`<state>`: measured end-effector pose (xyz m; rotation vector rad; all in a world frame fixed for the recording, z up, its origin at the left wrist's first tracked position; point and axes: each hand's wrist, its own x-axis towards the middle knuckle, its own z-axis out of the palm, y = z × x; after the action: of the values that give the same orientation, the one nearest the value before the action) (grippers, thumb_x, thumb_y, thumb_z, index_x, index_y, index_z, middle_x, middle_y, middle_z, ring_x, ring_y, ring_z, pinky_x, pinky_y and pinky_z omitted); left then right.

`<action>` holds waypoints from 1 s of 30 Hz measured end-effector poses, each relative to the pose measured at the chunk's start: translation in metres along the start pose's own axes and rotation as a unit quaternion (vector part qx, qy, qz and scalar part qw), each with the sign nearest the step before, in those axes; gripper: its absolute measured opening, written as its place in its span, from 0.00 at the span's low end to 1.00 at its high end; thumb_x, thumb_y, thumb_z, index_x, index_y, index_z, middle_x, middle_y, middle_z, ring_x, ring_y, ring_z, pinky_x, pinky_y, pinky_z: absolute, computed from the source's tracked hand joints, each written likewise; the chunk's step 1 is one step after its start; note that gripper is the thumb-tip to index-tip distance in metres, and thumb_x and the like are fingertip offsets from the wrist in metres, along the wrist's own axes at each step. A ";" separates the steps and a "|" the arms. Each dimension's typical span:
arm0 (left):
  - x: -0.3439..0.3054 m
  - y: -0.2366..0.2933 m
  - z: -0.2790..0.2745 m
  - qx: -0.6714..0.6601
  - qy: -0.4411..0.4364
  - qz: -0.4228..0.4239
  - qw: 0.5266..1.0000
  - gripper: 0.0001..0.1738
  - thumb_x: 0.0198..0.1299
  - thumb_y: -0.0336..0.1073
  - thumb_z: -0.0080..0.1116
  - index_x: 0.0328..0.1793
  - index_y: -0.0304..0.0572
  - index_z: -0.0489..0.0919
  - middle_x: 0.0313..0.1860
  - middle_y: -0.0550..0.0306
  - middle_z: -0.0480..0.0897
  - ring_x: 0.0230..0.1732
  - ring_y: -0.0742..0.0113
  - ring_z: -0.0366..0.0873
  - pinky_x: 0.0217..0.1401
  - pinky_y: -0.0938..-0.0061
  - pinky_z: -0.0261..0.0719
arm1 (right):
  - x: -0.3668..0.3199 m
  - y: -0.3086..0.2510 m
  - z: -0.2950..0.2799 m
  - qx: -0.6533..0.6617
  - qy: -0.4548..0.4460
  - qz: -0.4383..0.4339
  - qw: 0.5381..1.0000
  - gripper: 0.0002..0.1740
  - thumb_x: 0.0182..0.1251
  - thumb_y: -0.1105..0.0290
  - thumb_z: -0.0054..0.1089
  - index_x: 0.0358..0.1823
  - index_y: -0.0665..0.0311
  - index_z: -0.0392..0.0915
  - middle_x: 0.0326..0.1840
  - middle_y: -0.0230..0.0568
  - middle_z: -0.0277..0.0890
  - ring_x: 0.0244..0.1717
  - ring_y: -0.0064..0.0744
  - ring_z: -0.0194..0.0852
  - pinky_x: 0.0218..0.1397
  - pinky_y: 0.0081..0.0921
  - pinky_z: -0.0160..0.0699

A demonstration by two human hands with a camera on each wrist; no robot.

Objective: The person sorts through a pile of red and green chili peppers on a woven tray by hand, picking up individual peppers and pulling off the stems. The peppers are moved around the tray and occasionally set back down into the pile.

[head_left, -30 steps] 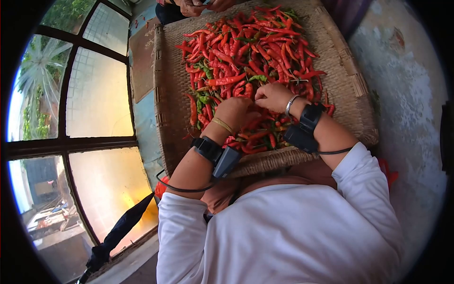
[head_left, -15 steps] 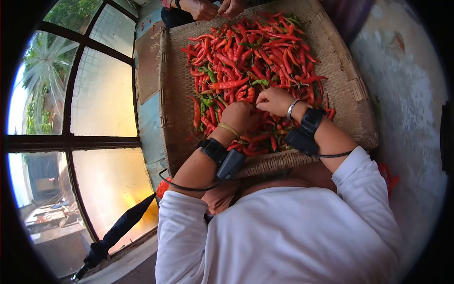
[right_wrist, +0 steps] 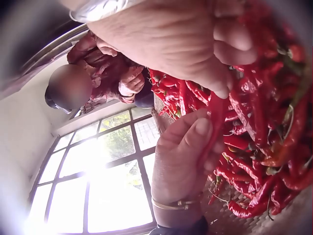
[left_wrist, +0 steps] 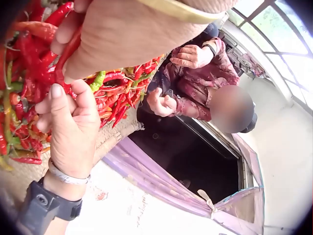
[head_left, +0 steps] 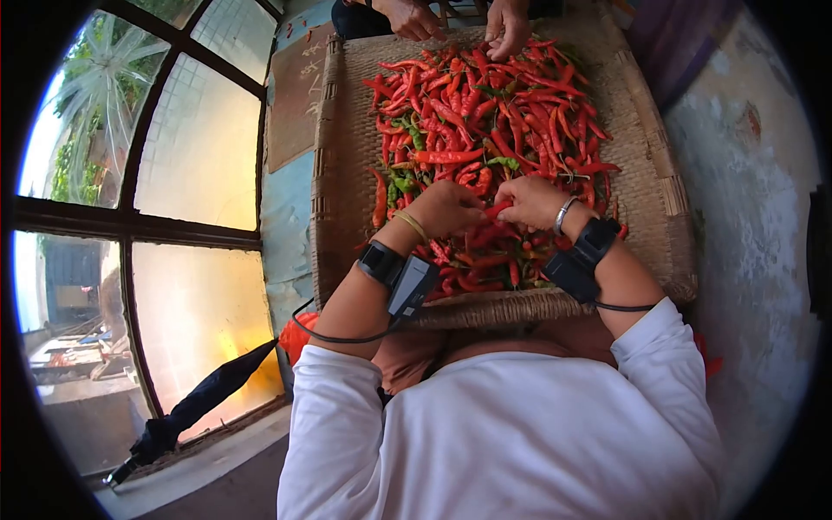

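Note:
A red chili pepper (right_wrist: pixel 215 117) stretches between my two hands, low over the pile of chilies (head_left: pixel 468 113). My left hand (head_left: pixel 444 208) grips its body with thumb and curled fingers, which the right wrist view shows from the side. At the chili's other end, my right hand (head_left: pixel 533 201) pinches it between thumb and fingertips. Beneath both hands lie more red chilies, a few green ones (head_left: pixel 405 184) among them. They fill a woven tray (head_left: pixel 646 165) whose near rim is by my lap.
Across the tray, another person's hands (head_left: pixel 510 30) hover at its far edge. Framed windows (head_left: pixel 186 143) stand on the left, with a folded dark umbrella (head_left: pixel 195 399) leaning below. A worn wall (head_left: pixel 745 199) rises on the right. Both my wrists carry strapped cameras (head_left: pixel 412 282) with cables.
My hands, close together before, are now slightly apart with the red chili showing between them. The other person's hands have separated, one reaching over the chilies. The head view has shifted.

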<state>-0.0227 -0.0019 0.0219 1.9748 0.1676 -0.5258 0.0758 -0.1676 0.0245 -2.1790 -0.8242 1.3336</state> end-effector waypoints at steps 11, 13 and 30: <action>-0.005 0.000 -0.056 -0.497 0.313 0.169 0.791 0.18 0.57 0.40 0.54 0.49 0.36 0.73 0.32 0.60 0.78 0.28 0.78 0.73 0.28 0.85 0.71 | 0.015 0.019 -0.002 0.007 0.192 -0.077 0.978 0.15 0.52 0.62 0.58 0.38 0.64 0.75 0.31 0.43 0.75 0.33 0.37 0.74 0.38 0.31 0.72; 0.001 -0.009 -0.047 -0.412 0.331 0.136 0.838 0.19 0.58 0.40 0.53 0.50 0.36 0.71 0.35 0.60 0.77 0.29 0.78 0.73 0.29 0.84 0.72 | 0.015 0.019 -0.003 0.006 0.191 -0.071 0.979 0.15 0.52 0.62 0.58 0.39 0.63 0.75 0.31 0.43 0.76 0.33 0.37 0.74 0.38 0.32 0.72; 0.013 -0.011 0.030 0.381 0.123 0.009 0.916 0.17 0.46 0.44 0.56 0.37 0.41 0.73 0.28 0.50 0.79 0.33 0.54 0.78 0.32 0.64 0.76 | 0.014 0.018 0.007 -0.099 0.090 -0.102 0.986 0.16 0.52 0.59 0.56 0.37 0.62 0.77 0.30 0.44 0.77 0.33 0.38 0.75 0.40 0.31 0.72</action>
<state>-0.0234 -0.0248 -0.0037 2.8078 0.1058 -0.3469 0.0790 -0.1704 0.0014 -2.2518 -1.1127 0.9762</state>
